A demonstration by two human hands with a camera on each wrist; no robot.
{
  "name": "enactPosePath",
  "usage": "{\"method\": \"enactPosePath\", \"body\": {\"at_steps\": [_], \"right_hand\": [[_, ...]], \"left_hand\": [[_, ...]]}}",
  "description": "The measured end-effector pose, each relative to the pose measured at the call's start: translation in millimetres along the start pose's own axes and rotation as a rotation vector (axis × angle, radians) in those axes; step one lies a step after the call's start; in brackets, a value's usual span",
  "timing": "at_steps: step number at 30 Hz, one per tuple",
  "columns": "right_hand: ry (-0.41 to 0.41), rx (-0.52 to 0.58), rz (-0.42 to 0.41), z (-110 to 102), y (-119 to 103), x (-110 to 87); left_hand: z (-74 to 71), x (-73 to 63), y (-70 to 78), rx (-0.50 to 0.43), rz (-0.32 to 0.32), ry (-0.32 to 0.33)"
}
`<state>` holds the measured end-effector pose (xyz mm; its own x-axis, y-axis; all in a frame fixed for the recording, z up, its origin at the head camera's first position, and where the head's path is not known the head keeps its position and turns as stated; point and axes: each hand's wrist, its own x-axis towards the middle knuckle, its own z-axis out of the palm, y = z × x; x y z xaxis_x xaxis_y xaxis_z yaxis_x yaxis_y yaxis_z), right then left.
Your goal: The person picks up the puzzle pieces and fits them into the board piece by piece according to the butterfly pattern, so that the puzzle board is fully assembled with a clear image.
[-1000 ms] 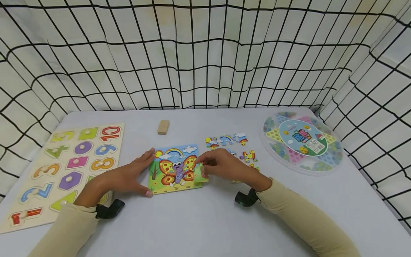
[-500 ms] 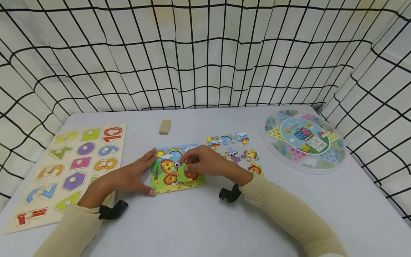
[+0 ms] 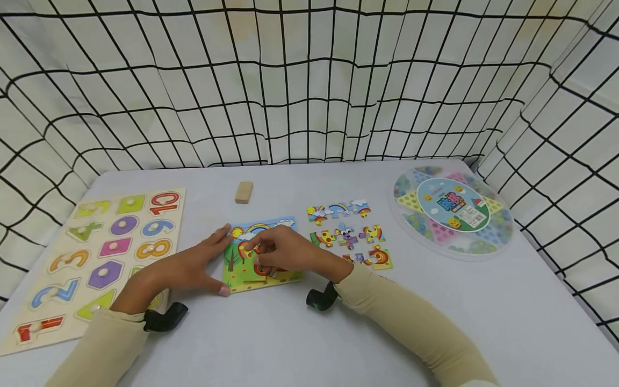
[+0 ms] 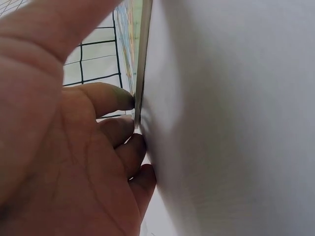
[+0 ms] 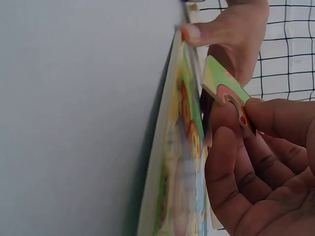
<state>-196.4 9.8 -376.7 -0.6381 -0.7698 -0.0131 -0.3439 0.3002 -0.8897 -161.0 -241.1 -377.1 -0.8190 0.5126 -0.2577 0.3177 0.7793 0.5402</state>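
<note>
A square butterfly picture puzzle board (image 3: 233,269) lies in front of me. My left hand (image 3: 191,266) rests along its left side, fingers at the far left corner and thumb near the close one. In the left wrist view the fingertips meet the board's thin edge (image 4: 142,64). Above the picture, my right hand (image 3: 285,250) pinches a green jigsaw piece (image 5: 224,81) between thumb and fingers; its face shows part of a red and orange swirl. The piece is tilted just over the board's lower left part. My right hand hides much of the butterfly.
Loose jigsaw pieces (image 3: 345,236) lie in rows right of the board. A wooden number-and-shape board (image 3: 113,247) is at the left, a small wooden block (image 3: 244,192) behind, a round clear game case (image 3: 452,212) at the right. Black netting (image 3: 309,102) surrounds the table.
My right hand has moved left, carrying the jigsaw piece from the board's right edge across to its lower left part. The left hand has stayed at the board's left side.
</note>
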Motion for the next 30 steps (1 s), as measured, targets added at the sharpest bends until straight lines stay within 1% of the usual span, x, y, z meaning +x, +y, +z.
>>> {"method": "enactPosePath", "body": {"at_steps": [4, 7, 10, 15, 19, 23, 30], "right_hand": [[0.0, 0.025, -0.014, 2, -2, 2.1], [0.002, 0.02, -0.023, 4, -4, 5.3], [0.005, -0.008, -0.009, 7, -3, 10.2], [0.002, -0.061, 0.049, 10, -3, 16.8], [0.002, -0.134, 0.076, 12, -4, 20.4], [0.003, -0.198, 0.079, 13, -6, 23.2], [0.009, -0.246, 0.091, 15, -7, 27.1]], "left_hand": [[-0.5, 0.7, -0.5, -0.013, -0.014, -0.013], [-1.4, -1.4, -1.1, -0.015, -0.025, -0.011], [-1.6, -2.6, -1.2, -0.019, -0.022, -0.005], [-0.9, 0.5, 0.0, -0.023, -0.009, -0.01], [-0.7, 1.2, 0.8, -0.015, -0.002, -0.01], [-1.6, 1.1, 1.7, -0.006, -0.003, -0.011], [-2.0, -0.5, 4.0, -0.033, -0.002, -0.015]]}}
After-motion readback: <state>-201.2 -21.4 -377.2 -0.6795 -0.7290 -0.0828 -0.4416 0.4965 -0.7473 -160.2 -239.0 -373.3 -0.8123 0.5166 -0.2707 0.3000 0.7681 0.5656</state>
